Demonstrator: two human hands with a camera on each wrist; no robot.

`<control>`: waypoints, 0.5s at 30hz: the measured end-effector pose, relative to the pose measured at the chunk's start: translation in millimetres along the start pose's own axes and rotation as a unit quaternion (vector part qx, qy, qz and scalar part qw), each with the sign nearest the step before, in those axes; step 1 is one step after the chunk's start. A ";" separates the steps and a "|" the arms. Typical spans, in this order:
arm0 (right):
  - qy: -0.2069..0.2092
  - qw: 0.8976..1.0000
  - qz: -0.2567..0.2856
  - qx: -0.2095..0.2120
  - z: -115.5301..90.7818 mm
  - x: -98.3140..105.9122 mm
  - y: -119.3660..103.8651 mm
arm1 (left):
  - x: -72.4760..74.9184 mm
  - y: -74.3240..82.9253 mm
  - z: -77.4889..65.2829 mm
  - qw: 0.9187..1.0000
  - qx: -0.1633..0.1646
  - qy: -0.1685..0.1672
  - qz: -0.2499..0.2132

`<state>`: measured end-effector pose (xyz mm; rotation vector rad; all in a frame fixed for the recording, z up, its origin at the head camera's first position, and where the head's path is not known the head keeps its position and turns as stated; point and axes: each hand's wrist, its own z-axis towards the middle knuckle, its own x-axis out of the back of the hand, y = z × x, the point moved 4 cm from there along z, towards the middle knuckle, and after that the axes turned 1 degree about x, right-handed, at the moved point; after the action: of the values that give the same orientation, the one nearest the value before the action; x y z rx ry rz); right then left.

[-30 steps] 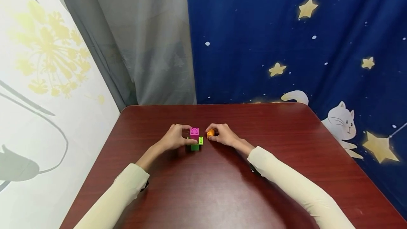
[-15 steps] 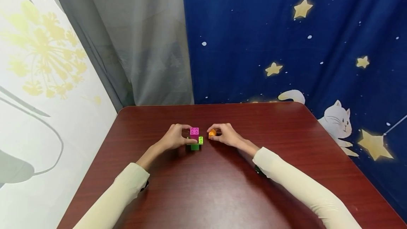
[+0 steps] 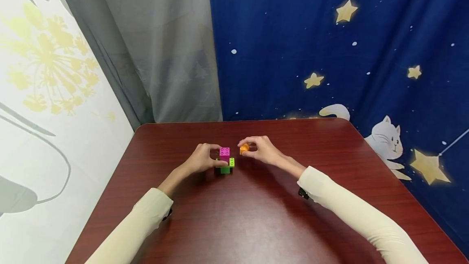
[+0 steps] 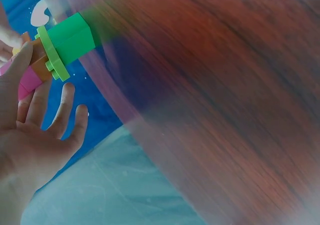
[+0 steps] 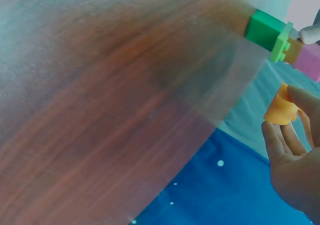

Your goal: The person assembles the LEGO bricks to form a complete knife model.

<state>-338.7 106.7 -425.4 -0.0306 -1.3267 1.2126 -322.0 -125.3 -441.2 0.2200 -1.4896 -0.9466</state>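
A small stack of toy building bricks stands upright on the table in the head view. Its top is a pink brick [image 3: 224, 151], with a lime plate [image 3: 232, 162] lower down and a green brick [image 3: 225, 170] at the base. Between pink and lime, an orange-brown brick [image 5: 293, 51] shows in the right wrist view. My left hand [image 3: 200, 159] grips the stack from the left, thumb in front and fingers behind. Right of the stack, my right hand [image 3: 264, 150] pinches a curved orange brick [image 5: 281, 107] between thumb and fingertips, apart from the stack.
The dark red wooden table [image 3: 234, 223] extends around both hands. Beyond its far edge hang a grey curtain [image 3: 179, 52] and a blue star-patterned curtain [image 3: 278, 52]. A white patterned panel [image 3: 36, 141] runs along the left side.
My right hand has shifted slightly up and away in the head view, carrying the orange brick. The left hand and the stack keep their place, while the background has slid a little left.
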 end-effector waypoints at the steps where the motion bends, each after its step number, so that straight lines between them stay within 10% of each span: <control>1: 0.000 1.000 0.003 0.002 0.7 1.0 -2.0 | -0.3 0.1 0.4 1.000 0.001 -0.001 -0.002; 15: -0.002 0.999 0.029 0.046 15.2 8.3 -33.4 | -2.0 0.2 4.0 1.000 -0.001 0.002 0.001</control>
<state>-330.3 88.5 -393.6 -0.0018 -1.2792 1.3229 -325.1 -122.2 -442.1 0.2187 -1.4848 -0.9455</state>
